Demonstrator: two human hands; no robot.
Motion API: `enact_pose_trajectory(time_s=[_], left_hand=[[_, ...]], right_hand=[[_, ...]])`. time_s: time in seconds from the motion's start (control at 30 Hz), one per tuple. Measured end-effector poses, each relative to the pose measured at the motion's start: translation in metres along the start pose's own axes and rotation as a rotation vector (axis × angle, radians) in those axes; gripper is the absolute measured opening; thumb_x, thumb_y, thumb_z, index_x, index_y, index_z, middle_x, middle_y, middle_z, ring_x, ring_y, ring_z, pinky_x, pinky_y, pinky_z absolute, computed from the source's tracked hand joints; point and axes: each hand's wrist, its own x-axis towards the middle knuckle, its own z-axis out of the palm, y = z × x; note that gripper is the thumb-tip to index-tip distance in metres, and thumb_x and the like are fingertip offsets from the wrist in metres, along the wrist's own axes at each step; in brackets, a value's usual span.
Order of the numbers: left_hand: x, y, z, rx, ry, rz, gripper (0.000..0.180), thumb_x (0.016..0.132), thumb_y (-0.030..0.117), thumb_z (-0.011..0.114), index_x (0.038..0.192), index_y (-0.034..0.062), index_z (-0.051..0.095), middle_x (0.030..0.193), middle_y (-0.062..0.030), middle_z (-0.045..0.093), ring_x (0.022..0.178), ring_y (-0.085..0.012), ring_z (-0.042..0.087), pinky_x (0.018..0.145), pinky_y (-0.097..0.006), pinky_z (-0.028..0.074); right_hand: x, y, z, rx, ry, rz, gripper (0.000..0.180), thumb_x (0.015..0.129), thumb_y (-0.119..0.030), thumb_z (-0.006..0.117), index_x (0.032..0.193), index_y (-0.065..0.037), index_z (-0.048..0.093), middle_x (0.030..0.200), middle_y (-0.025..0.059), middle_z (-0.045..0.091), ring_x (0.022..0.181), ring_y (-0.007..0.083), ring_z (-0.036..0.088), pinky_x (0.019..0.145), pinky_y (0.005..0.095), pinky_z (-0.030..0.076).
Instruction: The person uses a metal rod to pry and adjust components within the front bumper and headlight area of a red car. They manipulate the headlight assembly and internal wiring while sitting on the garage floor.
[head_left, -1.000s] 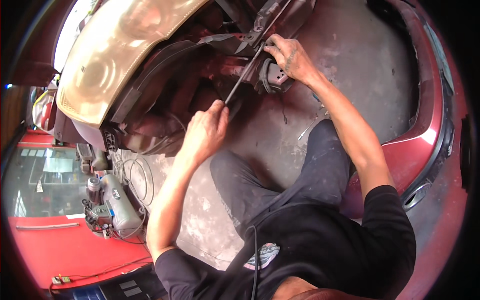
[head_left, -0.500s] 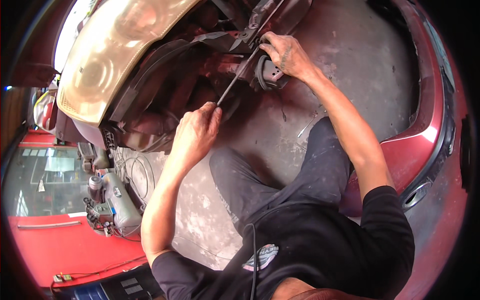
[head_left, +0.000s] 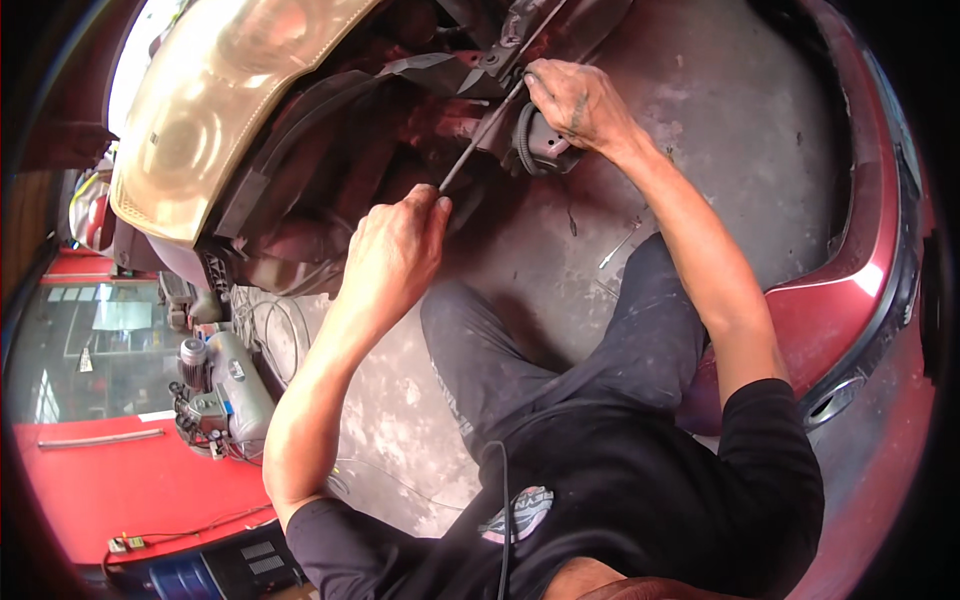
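A long thin grey metal rod [head_left: 474, 145] slants across the car's open front. My left hand [head_left: 398, 240] is closed around its near end. Farther along, my right hand [head_left: 582, 103] grips the rod with thumb and fingers curled; the fingertips are partly hidden. Just below that hand sits a grey round part with a ribbed black hose [head_left: 527, 140]. Left of the rod is the exposed dark red car body [head_left: 400, 150], with a large yellowed headlight [head_left: 200, 140] at upper left.
A detached dark red bumper [head_left: 835, 290] curves along the right. On the concrete floor lies a small tool [head_left: 618, 247] near my knee. An air compressor [head_left: 235, 390] and coiled hose [head_left: 270, 325] stand at left, before a red wall [head_left: 130, 490] with a window.
My left hand has shifted slightly up and right with its end of the rod, and the left elbow has swung outward. My right hand keeps its hold, a little higher.
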Motion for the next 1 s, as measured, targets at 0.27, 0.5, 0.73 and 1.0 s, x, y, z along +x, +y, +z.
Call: enact_pose_trajectory(time_s=[0.27, 0.5, 0.73, 1.0], left_hand=[[0.006, -0.022, 0.013, 0.086, 0.084, 0.039, 0.023, 0.102, 0.025, 0.058, 0.095, 0.0040, 0.062, 0.070, -0.0210, 0.066, 0.072, -0.0439, 0.066, 0.064, -0.052, 0.051], [0.009, -0.044, 0.032, 0.069, 0.157, 0.121, 0.019, 0.099, 0.021, 0.061, 0.103, 0.0032, 0.065, 0.075, -0.0217, 0.067, 0.071, -0.0434, 0.067, 0.062, -0.050, 0.051], [0.012, -0.059, 0.042, 0.113, 0.171, 0.183, 0.018, 0.098, 0.018, 0.062, 0.107, 0.0026, 0.066, 0.077, -0.0226, 0.067, 0.071, -0.0418, 0.068, 0.062, -0.048, 0.052], [0.007, -0.043, 0.041, 0.045, 0.140, 0.121, 0.021, 0.100, 0.021, 0.060, 0.106, 0.0018, 0.066, 0.075, -0.0231, 0.067, 0.075, -0.0428, 0.068, 0.064, -0.050, 0.052]], right_hand=[[0.004, -0.017, -0.002, 0.107, 0.003, 0.146, 0.019, 0.098, -0.018, 0.065, 0.103, -0.003, 0.056, 0.074, 0.0185, 0.062, 0.071, 0.0409, 0.062, 0.063, 0.0469, 0.049], [0.005, -0.016, -0.001, 0.206, -0.004, 0.134, 0.019, 0.097, -0.015, 0.065, 0.109, -0.003, 0.056, 0.075, 0.0206, 0.062, 0.073, 0.0433, 0.063, 0.064, 0.0486, 0.048], [0.008, -0.015, 0.001, 0.231, 0.005, 0.123, 0.017, 0.097, -0.015, 0.064, 0.101, -0.001, 0.056, 0.074, 0.0215, 0.060, 0.071, 0.0426, 0.062, 0.063, 0.0463, 0.045], [0.009, -0.015, -0.002, 0.176, 0.048, 0.064, 0.015, 0.095, -0.011, 0.064, 0.103, -0.002, 0.055, 0.071, 0.0212, 0.059, 0.068, 0.0415, 0.061, 0.063, 0.0462, 0.046]])
